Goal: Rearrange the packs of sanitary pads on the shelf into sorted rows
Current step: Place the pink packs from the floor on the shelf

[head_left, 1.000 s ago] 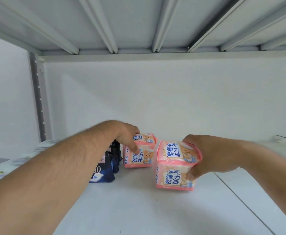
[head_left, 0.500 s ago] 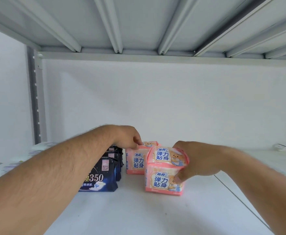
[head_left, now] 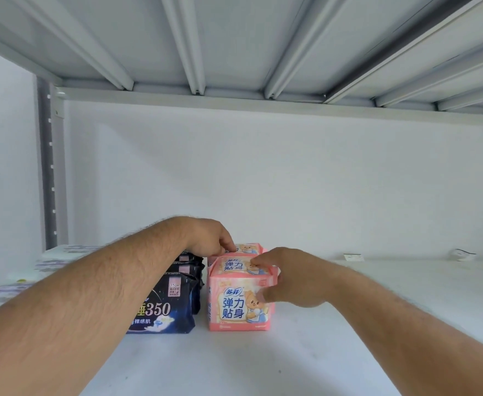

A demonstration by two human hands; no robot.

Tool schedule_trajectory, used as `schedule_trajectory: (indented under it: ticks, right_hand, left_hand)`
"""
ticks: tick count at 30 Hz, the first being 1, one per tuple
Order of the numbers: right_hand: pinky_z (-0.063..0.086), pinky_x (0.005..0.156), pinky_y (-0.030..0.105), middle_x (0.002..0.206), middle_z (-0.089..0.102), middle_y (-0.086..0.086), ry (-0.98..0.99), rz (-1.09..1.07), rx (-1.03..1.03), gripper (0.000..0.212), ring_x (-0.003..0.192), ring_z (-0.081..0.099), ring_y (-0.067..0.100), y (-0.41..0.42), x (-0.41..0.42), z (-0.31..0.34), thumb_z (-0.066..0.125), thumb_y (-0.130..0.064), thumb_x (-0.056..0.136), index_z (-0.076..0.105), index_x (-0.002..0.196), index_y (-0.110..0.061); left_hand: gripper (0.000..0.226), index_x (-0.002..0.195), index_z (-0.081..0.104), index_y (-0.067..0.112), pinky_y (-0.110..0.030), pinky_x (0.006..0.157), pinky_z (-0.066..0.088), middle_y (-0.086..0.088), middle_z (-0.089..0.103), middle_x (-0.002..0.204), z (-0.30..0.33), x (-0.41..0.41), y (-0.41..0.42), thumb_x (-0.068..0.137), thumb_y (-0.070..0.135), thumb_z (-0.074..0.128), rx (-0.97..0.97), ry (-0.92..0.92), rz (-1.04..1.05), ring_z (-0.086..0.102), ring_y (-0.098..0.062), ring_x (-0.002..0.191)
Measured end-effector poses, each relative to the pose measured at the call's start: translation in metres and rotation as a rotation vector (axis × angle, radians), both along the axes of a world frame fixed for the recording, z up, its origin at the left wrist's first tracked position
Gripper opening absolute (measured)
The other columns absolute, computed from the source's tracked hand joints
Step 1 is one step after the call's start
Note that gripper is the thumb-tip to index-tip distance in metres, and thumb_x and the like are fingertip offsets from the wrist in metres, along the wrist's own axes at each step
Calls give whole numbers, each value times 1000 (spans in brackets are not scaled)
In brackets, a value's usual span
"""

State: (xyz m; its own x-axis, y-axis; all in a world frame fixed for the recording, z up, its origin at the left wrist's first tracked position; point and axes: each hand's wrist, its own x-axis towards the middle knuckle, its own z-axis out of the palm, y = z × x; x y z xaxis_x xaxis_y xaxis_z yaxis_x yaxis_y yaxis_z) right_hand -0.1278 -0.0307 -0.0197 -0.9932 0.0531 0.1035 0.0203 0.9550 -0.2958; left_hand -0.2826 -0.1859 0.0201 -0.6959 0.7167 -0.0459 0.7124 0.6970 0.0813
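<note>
A front pink pack (head_left: 236, 305) stands on the white shelf (head_left: 234, 361), directly in front of a second pink pack (head_left: 248, 248). My right hand (head_left: 288, 277) grips the front pack's right side, fingers on its top and thumb on its face. My left hand (head_left: 211, 238) reaches over to the rear pink pack, fingertips touching its top. Left of the pink packs stands a row of dark navy packs (head_left: 166, 312) marked 350, partly hidden by my left forearm.
White-wrapped packs (head_left: 48, 258) lie at the far left by the grey upright post (head_left: 48, 178). Small white items (head_left: 463, 254) sit at the back right. The shelf above hangs low overhead. The back wall is white.
My right hand has slid the front pink pack left and back until it lines up in front of the rear pink pack, beside the navy row. My left hand stayed on the rear pack.
</note>
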Motion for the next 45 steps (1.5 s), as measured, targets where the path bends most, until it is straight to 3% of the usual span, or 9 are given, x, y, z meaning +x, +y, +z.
schedule_trajectory:
  ticks: [4,8,13,17,22,26,35,45]
  right_hand:
    - [48,101,34,136,57,-11,-3,-20,-38,68,115,59,13,-1,1,-7,71,-35,88,39,148,-31]
    - [42,97,24,144,49,-14,14,-28,-28,78,124,51,11,2,12,-10,70,-37,90,26,154,-30]
    - [36,111,30,159,30,-14,43,-78,11,79,142,35,8,14,39,-13,63,-43,93,17,157,-33]
    - [29,112,26,161,25,-10,48,-116,37,72,146,29,12,16,64,-11,54,-45,98,16,157,-27]
    - [31,114,38,156,35,-1,101,-194,180,68,146,25,22,15,97,-17,47,-50,97,27,153,-17]
    - [34,111,43,148,42,3,130,-237,241,63,142,28,25,20,133,-25,43,-54,97,36,146,-14]
    - [35,109,40,153,37,-1,115,-176,222,61,143,27,23,44,231,-50,41,-53,99,34,147,-17]
    - [33,112,42,153,36,3,143,-149,199,60,143,29,25,17,324,-74,40,-52,99,34,147,-16]
  left_hand:
    - [38,134,58,34,-21,96,35,14,55,137,-2,3,-2,99,20,52,14,-2,-5,47,-4,107]
    - [38,136,55,30,-22,98,37,7,53,141,-2,11,-7,100,21,50,99,-3,27,50,-11,118]
    - [42,143,46,27,-24,105,33,1,42,149,5,36,-16,101,24,48,263,27,49,43,-16,134]
    - [50,148,37,29,-25,109,29,5,35,155,4,75,-20,99,32,50,332,77,62,37,-14,139]
    - [63,152,24,33,-37,115,30,10,22,160,-16,146,-10,94,35,47,229,169,112,28,-19,144]
    - [61,149,31,30,-37,114,29,12,28,157,-37,207,5,91,37,47,248,213,135,29,-18,143]
    - [66,154,19,26,-42,112,33,9,20,160,-77,320,36,96,48,40,228,242,239,24,-20,144]
    - [68,155,14,26,-42,115,27,5,16,162,-105,413,13,96,48,40,240,281,224,20,-21,147]
